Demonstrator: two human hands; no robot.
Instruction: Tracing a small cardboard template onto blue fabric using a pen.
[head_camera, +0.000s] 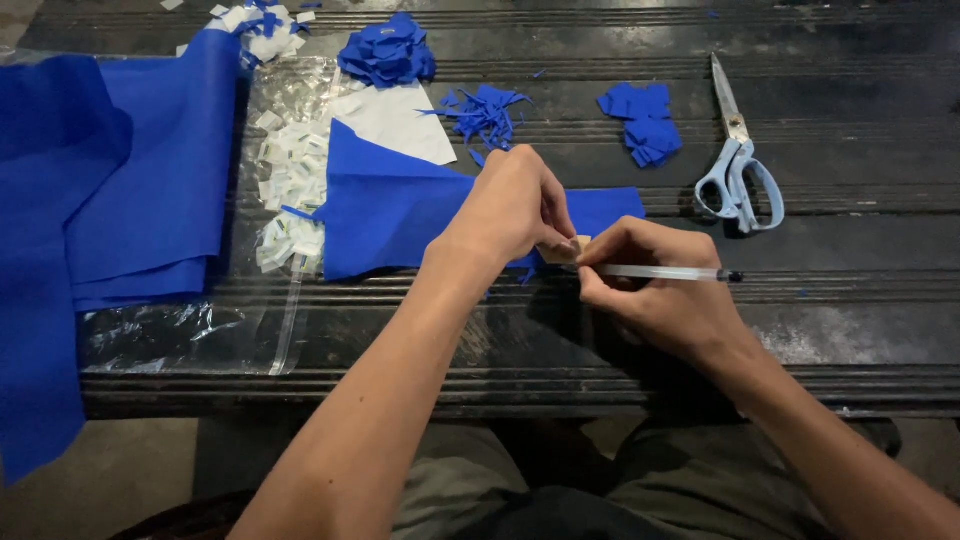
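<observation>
Nearest, two bare forearms reaching in over the near edge of a dark, ridged wooden bench (850, 340). Right hand (665, 290) curled closed around a slim clear pen (665, 272), barrel lying level, dark tip end pointing right. Left hand (515, 205) arched just beside it, fingertips pinched down on a small tan card piece (566, 249) resting on the blue sheet (390, 215), right at the sheet's near edge, mid-bench. Likely light and fairly stiff, that card; easily shifted, so best pinned flat near its edge. Blue sheet probably thin, soft, quick to crease or tear; better held close to the working spot than lifted by a corner.

Left of there, a crinkled clear plastic bag (200, 330), glossy, with small white paper scraps (290, 175) scattered over it, and a broad folded blue sheet stack (150, 190) draping off the bench.

Right, pale blue-handled scissors (740, 170), blades closed, pointing far.

Farther back, spiky blue offcuts (485, 112), a pile of small blue cut shapes (642, 120), a white triangular sheet (400, 122), and a layered blue paper flower (388, 50).
</observation>
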